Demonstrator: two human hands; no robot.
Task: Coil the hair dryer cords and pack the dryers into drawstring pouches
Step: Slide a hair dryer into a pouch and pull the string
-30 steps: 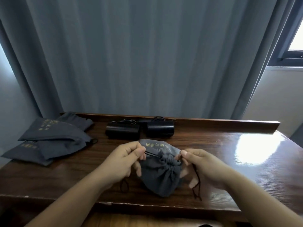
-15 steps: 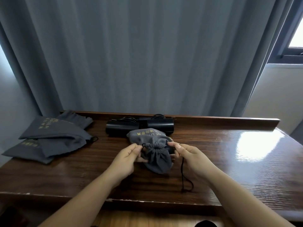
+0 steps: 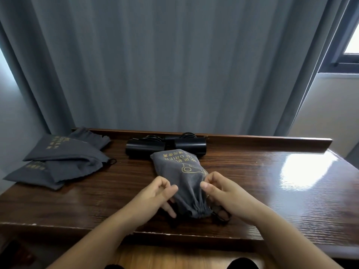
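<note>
**Inspector:** Grey curtain (image 3: 174, 65) hangs behind a dark wooden desk (image 3: 272, 191) with a raised back ledge. State the task item's position.

**Assistant:** One filled grey pouch (image 3: 180, 177) with gold lettering lies on the desk between both hands, its gathered neck toward the person.

**Inspector:** Hands?

**Assistant:** The left hand (image 3: 153, 197) grips the pouch's left side, fingers curled against the cloth. The right hand (image 3: 223, 193) grips the right side likewise. Black drawstring loops (image 3: 221, 215) lie under the right hand, by the neck.

**Inspector:** Other items?

**Assistant:** Two black hair dryers (image 3: 165, 147) with coiled cords lie beyond the hands, touching the pouch's far end. Empty grey pouches (image 3: 58, 162) are stacked well to the left of the left hand. A window (image 3: 349, 35) shows far right.
</note>
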